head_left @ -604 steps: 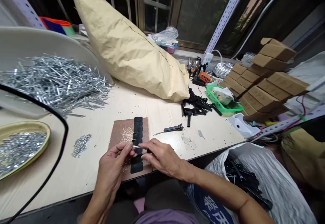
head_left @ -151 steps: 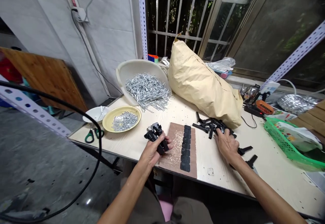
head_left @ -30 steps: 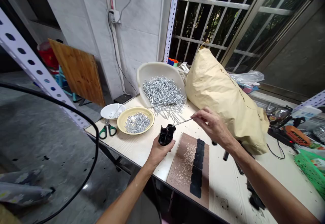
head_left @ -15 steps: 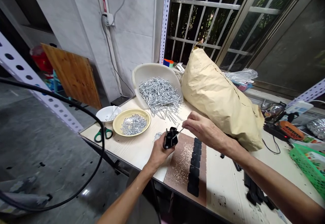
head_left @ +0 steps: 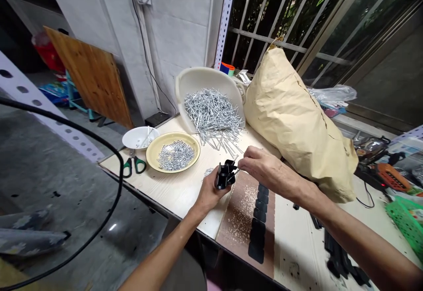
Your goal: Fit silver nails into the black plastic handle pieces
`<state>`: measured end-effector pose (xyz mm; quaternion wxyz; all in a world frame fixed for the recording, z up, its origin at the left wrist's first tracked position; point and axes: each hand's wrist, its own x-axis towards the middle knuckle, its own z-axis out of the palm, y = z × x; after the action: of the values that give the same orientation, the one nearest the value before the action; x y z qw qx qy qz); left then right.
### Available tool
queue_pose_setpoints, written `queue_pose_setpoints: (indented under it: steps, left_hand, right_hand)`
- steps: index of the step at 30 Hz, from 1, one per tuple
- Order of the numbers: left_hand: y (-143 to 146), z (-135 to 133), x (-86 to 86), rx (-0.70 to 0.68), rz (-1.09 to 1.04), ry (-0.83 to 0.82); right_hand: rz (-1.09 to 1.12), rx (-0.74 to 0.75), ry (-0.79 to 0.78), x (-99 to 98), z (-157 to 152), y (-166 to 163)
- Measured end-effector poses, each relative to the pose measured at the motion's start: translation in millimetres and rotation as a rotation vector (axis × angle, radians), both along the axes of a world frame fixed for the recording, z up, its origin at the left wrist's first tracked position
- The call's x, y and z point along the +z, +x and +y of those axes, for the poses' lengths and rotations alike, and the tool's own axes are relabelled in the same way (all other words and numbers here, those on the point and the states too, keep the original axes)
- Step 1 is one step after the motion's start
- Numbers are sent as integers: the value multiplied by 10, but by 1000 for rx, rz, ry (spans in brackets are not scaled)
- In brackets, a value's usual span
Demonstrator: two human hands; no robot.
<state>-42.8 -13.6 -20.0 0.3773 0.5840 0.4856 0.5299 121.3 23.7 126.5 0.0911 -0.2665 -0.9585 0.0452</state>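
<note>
My left hand (head_left: pixel 207 193) is closed round a bundle of black plastic parts (head_left: pixel 224 175), held upright just above the table's near edge. My right hand (head_left: pixel 262 169) pinches a thin metal pin at the top of that bundle; almost all of the pin is hidden among the parts. Beside both hands lies a brown board (head_left: pixel 243 214) carrying a row of black pads (head_left: pixel 258 222).
A tipped white tub spills a heap of metal pins (head_left: pixel 211 112). A yellow plate (head_left: pixel 154 164) holds small silver pieces, beside a white bowl (head_left: pixel 132 139) and green scissors (head_left: pixel 134 166). A tan paper sack (head_left: pixel 294 119) lies behind. More black parts (head_left: pixel 340 260) lie at right.
My right hand has brought the metal pin down from the pile to the top of the black bundle and pushed it in. My left hand has kept hold of the bundle.
</note>
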Motion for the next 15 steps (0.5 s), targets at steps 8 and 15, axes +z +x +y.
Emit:
queue_pose_setpoints:
  steps: [8,15]
  left_hand:
    - [16,-132,26,176,-130,-58]
    - [2,-191,60,307,-179,-59]
  right_hand:
    - [356,-319,7,-203,471,278]
    - [-7,-703,2,-1070,1123,289]
